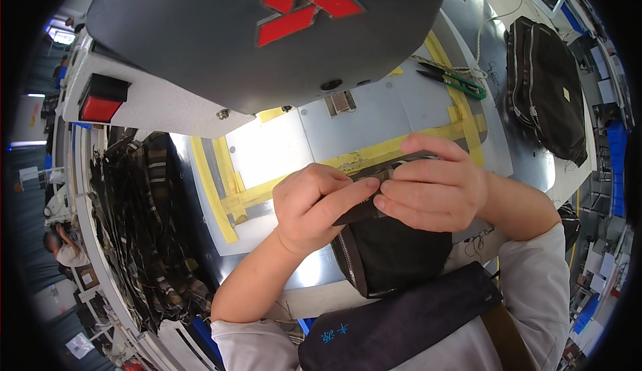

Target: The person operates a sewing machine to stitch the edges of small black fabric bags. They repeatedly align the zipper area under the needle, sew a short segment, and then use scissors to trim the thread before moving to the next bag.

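Close together at the middle of the sewing table, my left hand and my right hand both pinch a dark fabric piece with a narrow band between my fingers. Below my hands lies a black fabric bag with a zipper along its left side, hanging toward the table's front edge. My right index finger is raised slightly above the others. Just behind my hands is a metal work plate bordered with yellow tape, under the dark head of a sewing machine.
Layered plaid fabric is piled at left. Green-handled scissors lie back right, near a cord. A black zippered bag rests at far right. A red switch is on the machine. A co-worker works at far left.
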{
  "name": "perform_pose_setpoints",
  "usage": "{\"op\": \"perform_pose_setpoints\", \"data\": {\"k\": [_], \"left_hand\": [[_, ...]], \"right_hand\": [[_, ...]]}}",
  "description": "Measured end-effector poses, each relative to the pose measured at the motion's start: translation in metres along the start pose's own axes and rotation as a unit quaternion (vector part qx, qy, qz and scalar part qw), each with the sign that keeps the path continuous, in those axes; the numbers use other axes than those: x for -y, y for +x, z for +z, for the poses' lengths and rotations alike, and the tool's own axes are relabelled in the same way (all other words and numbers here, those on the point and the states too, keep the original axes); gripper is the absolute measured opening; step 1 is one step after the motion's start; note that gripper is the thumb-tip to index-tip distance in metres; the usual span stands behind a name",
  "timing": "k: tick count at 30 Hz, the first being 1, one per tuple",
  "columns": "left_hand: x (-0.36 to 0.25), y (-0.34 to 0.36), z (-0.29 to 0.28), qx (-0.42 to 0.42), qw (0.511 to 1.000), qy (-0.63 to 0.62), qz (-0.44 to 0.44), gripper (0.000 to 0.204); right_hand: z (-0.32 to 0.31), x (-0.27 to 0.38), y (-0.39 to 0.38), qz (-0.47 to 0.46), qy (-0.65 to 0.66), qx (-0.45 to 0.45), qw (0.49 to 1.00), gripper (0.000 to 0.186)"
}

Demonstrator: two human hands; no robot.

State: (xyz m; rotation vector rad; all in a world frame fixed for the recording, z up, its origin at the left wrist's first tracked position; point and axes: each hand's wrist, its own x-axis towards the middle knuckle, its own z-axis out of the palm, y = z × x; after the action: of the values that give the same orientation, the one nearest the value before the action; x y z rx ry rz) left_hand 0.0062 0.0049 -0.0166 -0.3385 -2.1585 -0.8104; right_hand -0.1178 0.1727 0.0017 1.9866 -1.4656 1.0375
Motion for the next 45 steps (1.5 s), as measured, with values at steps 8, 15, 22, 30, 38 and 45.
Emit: {"op": "perform_pose_setpoints", "data": {"k": [8,15,22,30,38,45], "left_hand": [[-0.001,0.008,-0.002,0.123,0.944,-0.103,-0.288,0.016],[-0.003,0.01,0.0,0.155,0.834,-0.226,-0.479,0.018],[0.002,0.011,-0.004,0.177,0.813,-0.284,-0.476,0.014],[-0.001,0.011,0.0,0.184,0.856,-0.231,-0.425,0.014],[0.001,0.013,-0.001,0.179,0.843,-0.256,-0.437,0.015],[0.006,0.005,0.003,0.14,0.858,-0.245,-0.429,0.016]], "right_hand": [[0.003,-0.014,-0.001,0.329,0.208,0.075,0.918,0.012],[0.005,-0.014,-0.001,0.505,0.281,0.109,0.809,0.023],[-0.001,-0.018,0.005,0.58,0.328,0.158,0.729,0.02],[0.0,-0.014,0.008,0.597,0.326,0.127,0.722,0.019],[0.002,-0.009,0.008,0.59,0.315,0.103,0.736,0.02],[0.01,-0.01,0.001,0.569,0.319,0.062,0.756,0.021]]}}
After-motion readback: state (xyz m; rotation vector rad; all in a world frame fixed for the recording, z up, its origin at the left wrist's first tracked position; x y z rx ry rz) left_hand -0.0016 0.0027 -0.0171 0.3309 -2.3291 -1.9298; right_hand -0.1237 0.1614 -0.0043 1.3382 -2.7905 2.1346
